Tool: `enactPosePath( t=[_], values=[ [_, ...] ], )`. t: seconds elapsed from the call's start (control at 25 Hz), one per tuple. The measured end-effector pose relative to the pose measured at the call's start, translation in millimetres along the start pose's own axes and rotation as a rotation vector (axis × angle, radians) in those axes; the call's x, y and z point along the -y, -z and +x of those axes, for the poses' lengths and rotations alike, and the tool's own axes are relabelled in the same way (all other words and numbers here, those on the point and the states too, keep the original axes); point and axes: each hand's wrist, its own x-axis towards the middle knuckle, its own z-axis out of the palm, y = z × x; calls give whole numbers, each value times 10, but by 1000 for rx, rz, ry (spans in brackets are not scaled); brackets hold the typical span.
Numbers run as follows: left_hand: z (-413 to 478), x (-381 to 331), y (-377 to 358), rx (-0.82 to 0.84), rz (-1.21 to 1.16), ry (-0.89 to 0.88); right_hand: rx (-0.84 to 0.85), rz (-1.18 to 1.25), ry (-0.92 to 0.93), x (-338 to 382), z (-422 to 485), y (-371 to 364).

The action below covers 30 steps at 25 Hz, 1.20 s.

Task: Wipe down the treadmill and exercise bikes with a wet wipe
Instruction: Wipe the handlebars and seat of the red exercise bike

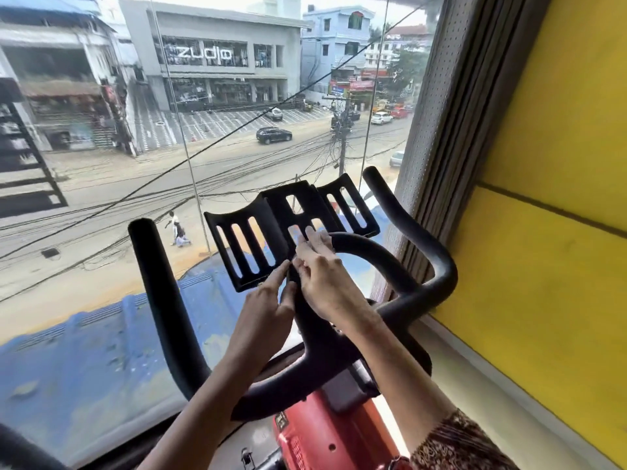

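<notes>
Forearms (217, 395) come up from the near edge, the right one in a patterned sleeve (468, 446), and cross over the red frame (305, 435) of the bike, which stands hard against a window (101, 198) with a street far below. A yellow wall (549, 157) closes in on the right.

Both hands meet at the black slotted tray (244, 245) that sits at the far side of the handlebar (163, 283), between its two upturned horns. The right hand (322, 276) lies on the tray's middle panel with its fingers (314, 237) straight and pressed together, flat to the surface, the way one bears down to rub a spot. The left hand (268, 310) sits just near of the tray's near edge: its forefinger is stretched out to touch that edge, its thumb lies against the stem below, and the other fingers are curled. Whether it nips the lip to steady it or merely touches, I cannot tell.

No wipe shows anywhere; if one is in use, it is hidden under the right palm. I judge that the tray is being cleaned now, one hand bracing while the other presses. The slots and raised lips will likely need fingertip work. The horns, frame and the other machines seem yet to be done.
</notes>
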Motion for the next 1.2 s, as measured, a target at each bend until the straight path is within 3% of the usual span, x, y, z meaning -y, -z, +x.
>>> enactPosePath(
  t=[0.16, 0.44, 0.56, 0.76, 0.84, 0.92, 1.0, 1.2],
  values=[
    [-324, -62, 1, -17, 0, 27, 125, 20, 129, -11, -327, 77],
    [-730, -211, -68, -111, 173, 55, -197, -33, 338, -149, -793, 54],
    [-803, -217, -98, -126, 237, 43, -221, 13, 397, -172, -921, 181],
    [-839, -175, -92, -188, 241, 22, -376, 223, 359, -52, -891, 308],
    [-859, -144, -81, -214, 255, 24, -331, 145, 283, -51, -820, 117],
    [-882, -112, -81, -225, 275, -13, -246, -99, 217, -99, -812, -95],
    [-885, -68, -100, -236, 318, -93, -156, -115, 208, -105, -793, -140],
    [-888, -56, -124, -256, 354, -154, -125, -157, 406, -145, -1048, -54]
  ],
)
